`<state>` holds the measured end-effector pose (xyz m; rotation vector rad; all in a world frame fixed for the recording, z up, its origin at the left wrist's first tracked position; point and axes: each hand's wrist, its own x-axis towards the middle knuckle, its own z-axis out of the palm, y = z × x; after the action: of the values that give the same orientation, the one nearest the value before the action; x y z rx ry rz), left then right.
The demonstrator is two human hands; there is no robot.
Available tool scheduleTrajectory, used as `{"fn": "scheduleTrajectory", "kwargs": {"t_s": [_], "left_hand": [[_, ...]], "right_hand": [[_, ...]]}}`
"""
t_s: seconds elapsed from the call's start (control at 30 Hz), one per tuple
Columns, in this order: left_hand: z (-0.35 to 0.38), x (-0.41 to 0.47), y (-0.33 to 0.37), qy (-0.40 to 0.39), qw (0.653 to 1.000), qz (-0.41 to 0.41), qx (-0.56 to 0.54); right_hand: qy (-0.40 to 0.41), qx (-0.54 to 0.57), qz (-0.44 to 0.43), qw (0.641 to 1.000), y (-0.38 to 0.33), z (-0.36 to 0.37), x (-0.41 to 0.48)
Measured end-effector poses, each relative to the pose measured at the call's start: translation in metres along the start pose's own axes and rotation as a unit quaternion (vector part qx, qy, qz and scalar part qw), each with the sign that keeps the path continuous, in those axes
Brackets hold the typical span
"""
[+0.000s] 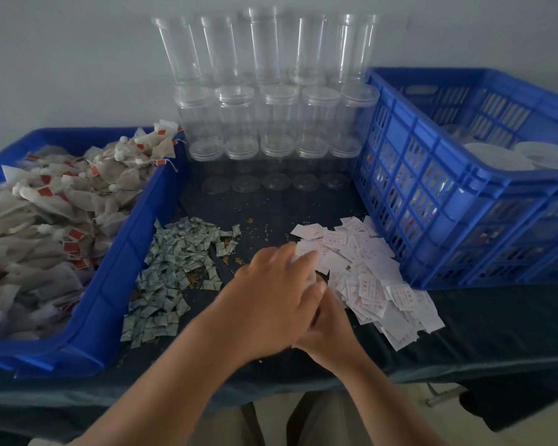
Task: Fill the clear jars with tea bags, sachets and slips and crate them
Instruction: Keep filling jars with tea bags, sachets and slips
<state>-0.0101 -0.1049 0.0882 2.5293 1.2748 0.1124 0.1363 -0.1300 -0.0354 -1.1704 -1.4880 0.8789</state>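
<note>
While the left hand (271,284) spreads straight fingers (305,258) over the slips (377,284) heaped on the counter (480,320) beside the blue crate (432,146), the right hand (332,333) tucks beneath it, grip impossible to tell.

The clear jars (264,101) in front of me are glossy, see-through plastic. The tray (116,262) and the crate (432,194) are smooth blue plastic with a slight sheen. The tea bags (45,204) look matt and fibrous, with red paper tags (74,234). The slips (384,284) are matt white paper, the sachets (174,265) crinkled and printed. The dark table cover (464,323) is matt cloth.
</note>
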Motion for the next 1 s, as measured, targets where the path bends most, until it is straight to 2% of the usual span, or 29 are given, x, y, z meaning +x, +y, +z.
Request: {"fn": "scheduleTrajectory", "kwargs": {"t_s": [0.07,0.1,0.17,0.23,0.3,0.37,0.5,0.57,0.67,0.73,0.8,0.87,1.0], "left_hand": [[0.010,0.003,0.016,0.039,0.996,-0.071,0.027],[0.014,0.005,0.020,0.083,0.994,-0.058,0.043],[0.016,0.008,0.016,0.168,0.985,0.038,0.013],[0.008,0.010,0.000,0.136,0.978,0.139,-0.072],[-0.006,0.009,-0.016,0.043,0.967,0.175,-0.177],[-0.012,0.006,-0.020,0.017,0.972,0.149,-0.179],[0.002,-0.005,-0.009,0.057,0.993,-0.024,-0.101],[0.013,-0.002,0.003,0.094,0.989,-0.065,-0.098],[0.018,0.008,0.010,0.179,0.982,0.002,-0.054],[0.013,0.012,0.001,0.152,0.983,0.075,-0.067],[0.006,0.014,-0.012,0.101,0.982,0.112,-0.115],[0.008,0.013,-0.015,0.111,0.981,0.088,-0.132],[0.034,0.011,0.001,0.209,0.974,-0.037,-0.083]], "right_hand": [[0.010,-0.059,-0.015,0.998,-0.004,0.001,0.000],[0.006,-0.069,-0.012,0.998,-0.004,0.001,-0.001],[-0.007,-0.033,-0.006,0.999,-0.002,-0.004,-0.003],[-0.024,0.036,-0.022,0.999,0.001,-0.009,-0.005],[-0.042,0.103,-0.012,0.994,-0.002,-0.009,-0.006],[-0.050,0.102,0.001,0.994,-0.001,-0.006,-0.005],[-0.011,0.038,0.008,0.999,-0.001,-0.002,0.001],[-0.009,-0.013,-0.001,1.000,-0.002,-0.001,0.002],[-0.042,0.005,-0.005,0.999,0.000,-0.005,-0.002],[-0.043,0.055,0.008,0.998,-0.001,-0.010,-0.003],[-0.047,0.057,0.013,0.997,0.000,-0.010,-0.004],[-0.036,0.032,0.025,0.999,0.001,-0.006,-0.003],[0.028,0.015,0.037,0.999,0.002,-0.002,0.002]]}}
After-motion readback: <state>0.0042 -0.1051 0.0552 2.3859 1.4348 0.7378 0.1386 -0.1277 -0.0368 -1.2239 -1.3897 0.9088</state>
